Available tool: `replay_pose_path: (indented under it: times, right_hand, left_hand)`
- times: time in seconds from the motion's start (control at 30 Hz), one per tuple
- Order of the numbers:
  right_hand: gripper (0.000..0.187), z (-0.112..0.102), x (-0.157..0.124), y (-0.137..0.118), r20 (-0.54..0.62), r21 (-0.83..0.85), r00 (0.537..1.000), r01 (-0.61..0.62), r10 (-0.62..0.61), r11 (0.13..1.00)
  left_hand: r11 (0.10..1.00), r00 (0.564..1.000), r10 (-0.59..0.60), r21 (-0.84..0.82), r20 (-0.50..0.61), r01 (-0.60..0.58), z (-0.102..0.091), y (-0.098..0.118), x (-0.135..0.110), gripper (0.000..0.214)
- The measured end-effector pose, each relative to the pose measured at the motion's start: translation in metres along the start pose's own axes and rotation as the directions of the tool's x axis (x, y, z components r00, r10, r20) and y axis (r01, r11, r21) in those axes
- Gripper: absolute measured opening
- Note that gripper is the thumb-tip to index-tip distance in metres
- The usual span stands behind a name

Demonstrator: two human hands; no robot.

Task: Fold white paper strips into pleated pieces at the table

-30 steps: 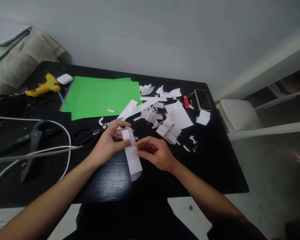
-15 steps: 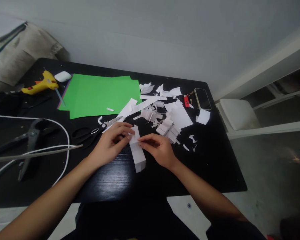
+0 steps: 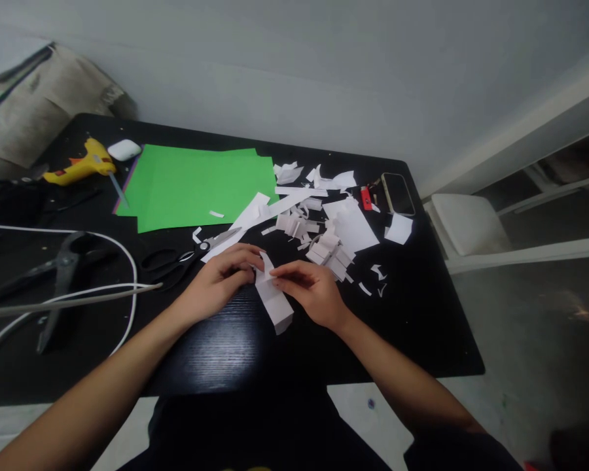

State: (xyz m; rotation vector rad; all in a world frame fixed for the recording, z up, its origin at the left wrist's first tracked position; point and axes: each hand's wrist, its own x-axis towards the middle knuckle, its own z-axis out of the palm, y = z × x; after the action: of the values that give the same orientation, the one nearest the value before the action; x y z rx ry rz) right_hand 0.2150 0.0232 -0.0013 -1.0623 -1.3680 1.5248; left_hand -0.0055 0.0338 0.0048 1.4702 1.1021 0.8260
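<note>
Paper strip (image 3: 275, 297) is pinched by left grip (image 3: 261, 261) and right grip (image 3: 273, 277); scissors (image 3: 205, 246) left, scraps (image 3: 328, 250) and green sheets (image 3: 196, 186) far.

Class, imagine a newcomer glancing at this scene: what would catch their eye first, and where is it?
Most likely the bright green sheets, spread toward the back of the black table, left of its middle. Next comes the yellow glue gun to their left, near the table's back corner. Nearer the viewer, the left hand and right hand meet at a folded white paper strip.
</note>
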Motion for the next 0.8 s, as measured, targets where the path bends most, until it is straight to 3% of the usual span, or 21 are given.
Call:
replay_pose_path:
  times: [0.4,0.63,0.8]
  right_hand:
    - [0.014,-0.0030,0.0013,-0.0015,0.011,0.064,0.999,-0.041,0.040,0.997]
    - [0.014,-0.0062,0.0049,0.0024,-0.029,0.148,0.998,-0.044,0.048,0.988]
    - [0.015,-0.0056,0.0047,0.0052,-0.009,0.243,0.994,-0.104,0.110,0.965]
  left_hand:
    - [0.982,0.994,0.100,0.159,0.040,-0.105,-0.0031,0.0047,-0.0038,0.012]
    - [0.895,0.976,0.202,0.420,-0.078,-0.151,-0.0005,-0.0038,-0.0040,0.021]
    - [0.975,0.997,-0.002,0.219,-0.081,0.020,0.0013,-0.0019,-0.0021,0.034]
